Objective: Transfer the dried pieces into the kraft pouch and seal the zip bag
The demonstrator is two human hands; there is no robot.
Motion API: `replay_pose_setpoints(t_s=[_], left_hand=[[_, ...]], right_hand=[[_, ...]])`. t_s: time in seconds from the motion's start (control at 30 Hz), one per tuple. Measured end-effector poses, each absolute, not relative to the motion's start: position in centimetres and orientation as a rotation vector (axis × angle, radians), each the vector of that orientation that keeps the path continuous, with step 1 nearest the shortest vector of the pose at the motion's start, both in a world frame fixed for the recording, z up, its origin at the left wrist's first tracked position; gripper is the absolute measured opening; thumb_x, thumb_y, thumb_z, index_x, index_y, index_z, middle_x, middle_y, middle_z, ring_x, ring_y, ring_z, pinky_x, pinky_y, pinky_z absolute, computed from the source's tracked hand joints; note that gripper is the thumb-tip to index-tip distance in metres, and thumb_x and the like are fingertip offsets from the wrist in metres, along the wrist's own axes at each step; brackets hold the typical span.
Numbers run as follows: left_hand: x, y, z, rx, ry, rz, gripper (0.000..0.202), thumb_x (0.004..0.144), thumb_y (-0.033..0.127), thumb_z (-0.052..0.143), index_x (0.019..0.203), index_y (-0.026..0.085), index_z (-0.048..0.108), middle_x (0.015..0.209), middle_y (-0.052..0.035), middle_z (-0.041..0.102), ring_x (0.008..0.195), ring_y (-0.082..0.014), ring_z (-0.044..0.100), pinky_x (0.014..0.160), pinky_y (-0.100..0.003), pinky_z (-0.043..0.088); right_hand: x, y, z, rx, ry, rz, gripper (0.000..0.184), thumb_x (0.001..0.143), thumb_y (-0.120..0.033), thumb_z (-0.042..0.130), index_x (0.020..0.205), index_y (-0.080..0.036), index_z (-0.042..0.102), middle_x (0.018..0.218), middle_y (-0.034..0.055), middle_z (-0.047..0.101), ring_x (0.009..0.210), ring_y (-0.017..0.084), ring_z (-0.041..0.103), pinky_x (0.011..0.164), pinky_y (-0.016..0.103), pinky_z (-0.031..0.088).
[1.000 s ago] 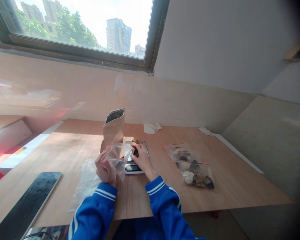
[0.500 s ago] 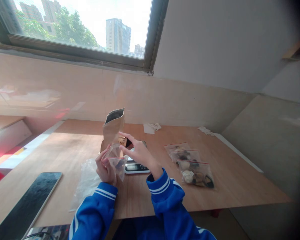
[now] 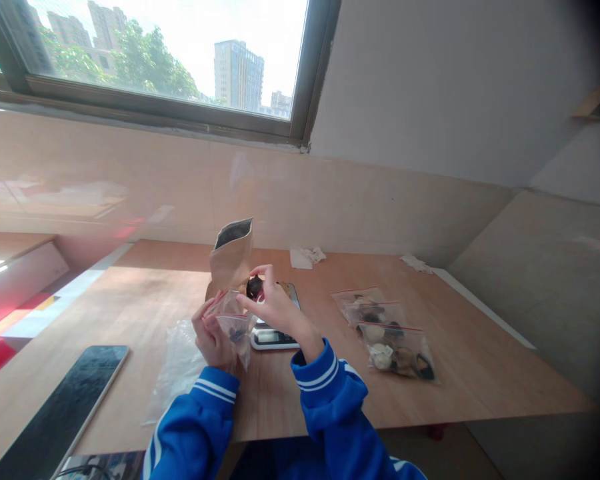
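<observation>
My left hand (image 3: pixel 214 341) is closed on a clear zip bag (image 3: pixel 234 312) with a red seal line. A small dark bit shows inside the bag. Close by, at the bag's mouth, my right hand (image 3: pixel 279 305) curls its thumb and fingers around a dark, roundish piece (image 3: pixel 255 287), whose kind I cannot make out. Beneath the right hand sits a white kitchen scale (image 3: pixel 275 340) with a dark display, partly covered; brownish pieces show on it. A brown kraft pouch (image 3: pixel 231 261) stands with its top open just behind the hands.
Several filled clear bags (image 3: pixel 400 353) with red seals lie on the table to the right. Flat clear plastic bags (image 3: pixel 175 363) lie left of my hand. A large dark tablet-like slab (image 3: pixel 65 413) is at the left front. Crumpled paper (image 3: pixel 307 257) lies near the wall.
My right hand's fingers have drawn round the dark piece, which now shows between them. A dark bit is more visible in the bag. The left hand keeps its hold.
</observation>
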State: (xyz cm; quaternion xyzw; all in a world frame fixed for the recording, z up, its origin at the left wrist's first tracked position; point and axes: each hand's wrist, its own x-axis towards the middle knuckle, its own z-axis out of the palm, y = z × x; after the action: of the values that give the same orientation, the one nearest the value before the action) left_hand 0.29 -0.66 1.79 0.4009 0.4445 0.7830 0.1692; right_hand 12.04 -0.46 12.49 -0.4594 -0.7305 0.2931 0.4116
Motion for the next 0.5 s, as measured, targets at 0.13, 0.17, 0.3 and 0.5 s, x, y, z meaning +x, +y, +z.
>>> replay_pose_setpoints(t_s=[0.13,0.17,0.3,0.5], left_hand=[[0.3,-0.7,1.8,1.137,1.217,2.220,0.035,0.094,0.046,0.039,0.112,0.019,0.055,0.114,-0.0112,0.067,0.096,-0.0199,0.067,0.079,-0.036,0.054],[0.4,-0.8,1.9,1.148,1.205,2.215,0.035,0.095,0.046,0.039,0.111,0.019,0.054,0.114,-0.0111,0.066,0.095,-0.0197,0.068,0.079,-0.037,0.054],[0.4,-0.9,1.9,1.192,1.246,2.206,0.033,0.095,0.044,0.039,0.110,0.019,0.053,0.115,-0.0123,0.066,0.094,-0.0196,0.068,0.081,-0.038,0.054],[0.2,-0.6,1.4,1.217,1.284,2.202,0.036,0.095,0.045,0.036,0.112,0.018,0.054,0.114,-0.0139,0.067,0.096,-0.0203,0.067,0.078,-0.037,0.053]], right_hand=[[12.2,-0.5,13.2,-1.080,-2.051,0.645,0.031,0.082,-0.046,0.063,0.102,-0.022,0.063,0.088,0.0012,0.065,0.077,0.015,0.058,0.075,0.030,0.045],[12.3,-0.3,13.4,-1.072,-2.092,0.596,0.030,0.083,-0.047,0.063,0.102,-0.024,0.065,0.091,0.0014,0.065,0.082,0.016,0.058,0.081,0.032,0.044],[13.9,1.7,12.5,-1.152,-1.989,0.443,0.032,0.095,-0.044,0.045,0.115,-0.028,0.064,0.104,0.0038,0.064,0.100,0.018,0.055,0.095,0.037,0.038],[16.5,5.6,4.5,-1.627,-1.818,0.281,0.040,0.089,-0.028,0.055,0.129,-0.024,0.054,0.133,0.0120,0.048,0.124,0.028,0.042,0.102,0.046,0.033]])
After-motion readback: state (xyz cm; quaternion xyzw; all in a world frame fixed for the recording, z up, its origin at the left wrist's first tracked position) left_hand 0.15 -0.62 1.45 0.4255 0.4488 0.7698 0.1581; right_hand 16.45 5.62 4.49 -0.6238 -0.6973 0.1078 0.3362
